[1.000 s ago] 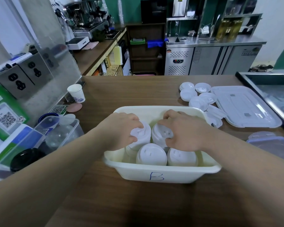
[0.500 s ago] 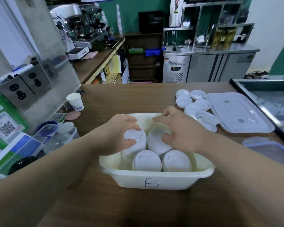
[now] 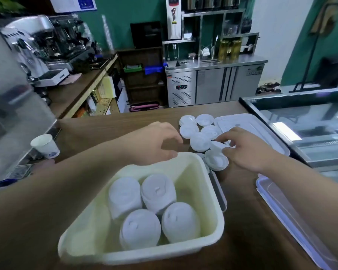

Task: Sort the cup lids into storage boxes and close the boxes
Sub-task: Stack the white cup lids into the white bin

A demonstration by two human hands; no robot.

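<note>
While hovering with left hand (image 3: pixel 154 141) relaxed and empty over the far rim of the storage box (image 3: pixel 213 201), pinches a loose lid (image 3: pixel 217 146) on the counter (image 3: pixel 242 221) with right hand (image 3: pixel 244 151); four lid stacks (image 3: pixel 150 193) inside.

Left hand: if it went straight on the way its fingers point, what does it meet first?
Probably the loose cup lid lying just beyond the fingertips of the left hand. Only bare counter shows between them. Height is unclear, so it might pass over.
</note>
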